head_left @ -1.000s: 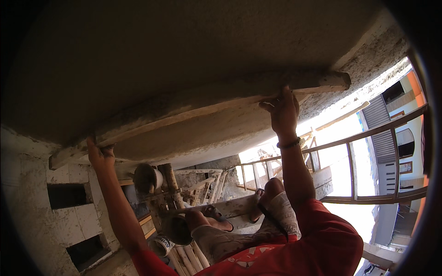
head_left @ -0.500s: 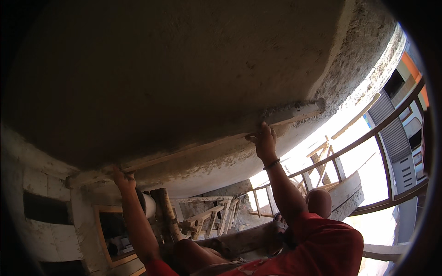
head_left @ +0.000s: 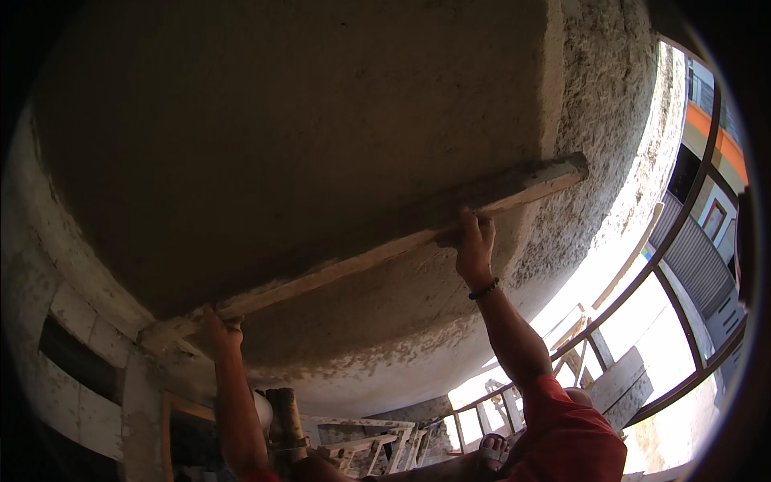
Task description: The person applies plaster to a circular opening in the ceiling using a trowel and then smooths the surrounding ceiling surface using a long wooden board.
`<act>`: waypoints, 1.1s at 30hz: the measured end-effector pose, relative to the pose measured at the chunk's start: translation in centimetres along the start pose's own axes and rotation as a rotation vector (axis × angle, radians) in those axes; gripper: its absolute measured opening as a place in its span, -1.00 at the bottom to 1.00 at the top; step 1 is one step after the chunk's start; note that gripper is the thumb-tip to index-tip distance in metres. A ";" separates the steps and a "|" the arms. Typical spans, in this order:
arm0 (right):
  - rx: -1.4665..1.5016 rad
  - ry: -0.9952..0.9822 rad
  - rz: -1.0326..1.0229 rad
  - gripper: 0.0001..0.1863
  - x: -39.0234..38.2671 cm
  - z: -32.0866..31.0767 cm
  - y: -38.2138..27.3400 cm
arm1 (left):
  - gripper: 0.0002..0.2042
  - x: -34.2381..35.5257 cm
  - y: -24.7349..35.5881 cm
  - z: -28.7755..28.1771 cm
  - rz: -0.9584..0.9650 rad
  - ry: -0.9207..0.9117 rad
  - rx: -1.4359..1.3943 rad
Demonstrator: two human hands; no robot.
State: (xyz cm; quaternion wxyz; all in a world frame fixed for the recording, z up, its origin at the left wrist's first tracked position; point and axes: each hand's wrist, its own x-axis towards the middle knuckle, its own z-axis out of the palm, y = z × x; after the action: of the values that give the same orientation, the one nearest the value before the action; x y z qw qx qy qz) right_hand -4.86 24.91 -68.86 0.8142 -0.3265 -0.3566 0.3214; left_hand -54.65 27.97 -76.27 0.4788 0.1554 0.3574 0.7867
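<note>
A long straight wooden board, smeared with mortar, spans the view against the dark plastered ceiling. Near its left end, my left hand is closed round the near edge, fingers partly in shadow. Farther right along the same edge, my right hand grips it from below, with a dark bead bracelet at the wrist. Both arms reach upward. The board's right end lies over the border between smooth plaster and a rough, pitted ceiling strip.
At left is a pale block wall with dark openings. Below stand a wooden post and timber framing. A metal railing curves along the bright right side, a corrugated sheet beyond it. My sandalled foot shows below.
The board has shifted farther across the ceiling, with both hands still on it, and more plaster shows on its near side. My view has tilted upward.
</note>
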 end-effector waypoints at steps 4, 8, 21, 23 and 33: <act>-0.068 -0.057 -0.107 -0.68 6.4 4.8 -9.3 | -0.42 -2.1 5.7 8.3 0.086 -0.073 -0.142; -0.113 -0.173 -0.209 -0.66 10.7 8.8 -17.4 | -0.42 -5.3 10.9 16.8 0.180 -0.125 -0.145; 0.031 -0.211 0.007 -0.61 7.7 6.6 -14.1 | -0.44 -3.7 12.2 15.5 0.135 -0.128 -0.072; 0.042 -0.101 0.059 -0.61 4.9 5.4 -10.1 | -0.46 -3.3 11.0 12.7 0.160 -0.107 -0.005; -0.111 -0.085 -0.176 -0.55 10.7 8.9 -17.7 | -0.42 -4.9 11.1 18.3 0.312 -0.137 -0.104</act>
State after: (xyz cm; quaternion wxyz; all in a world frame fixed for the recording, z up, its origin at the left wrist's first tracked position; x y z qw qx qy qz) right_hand -1.00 25.45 -46.72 0.8040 -0.3246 -0.4355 0.2418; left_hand -48.65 28.14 -55.11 0.3817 0.2372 0.2545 0.8563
